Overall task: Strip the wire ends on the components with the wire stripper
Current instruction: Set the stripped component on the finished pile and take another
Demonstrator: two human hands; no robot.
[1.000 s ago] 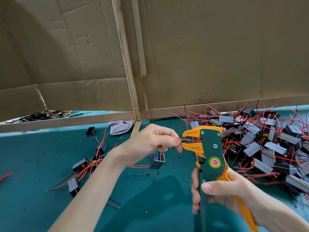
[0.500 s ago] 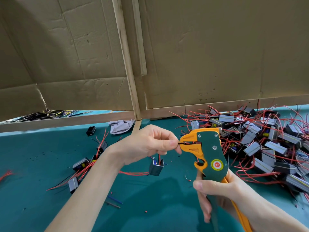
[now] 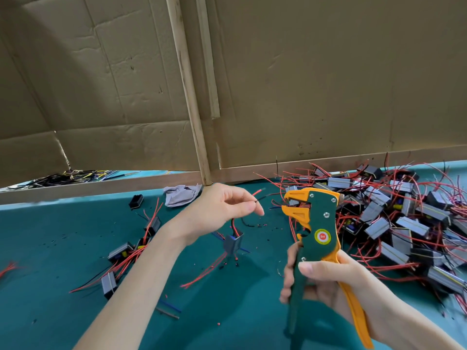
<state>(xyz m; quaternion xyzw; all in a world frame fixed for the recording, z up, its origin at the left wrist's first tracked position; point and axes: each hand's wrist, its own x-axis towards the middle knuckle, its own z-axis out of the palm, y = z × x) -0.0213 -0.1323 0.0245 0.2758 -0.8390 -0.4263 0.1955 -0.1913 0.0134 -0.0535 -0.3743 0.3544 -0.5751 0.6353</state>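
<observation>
The left hand [image 3: 222, 210] is pinching a wire [image 3: 258, 193] of the component [image 3: 233, 243] hanging beneath, while the right hand [image 3: 328, 281] is gripping the stripper [image 3: 319, 221].

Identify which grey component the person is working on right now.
The lone component hanging below the left hand, which pinches one of its wires. The rest lie untouched in the left cluster and the right pile.

Soft, even light, moderately bright, no glare. Faint shadow on the table [image 3: 227, 306] below and left of the right hand [image 3: 336, 281] grip. Cardboard wall [image 3: 328, 84] above bends from wide-angle distortion. Component pile [image 3: 404, 223] right of the grip blurs toward the frame edge.
</observation>
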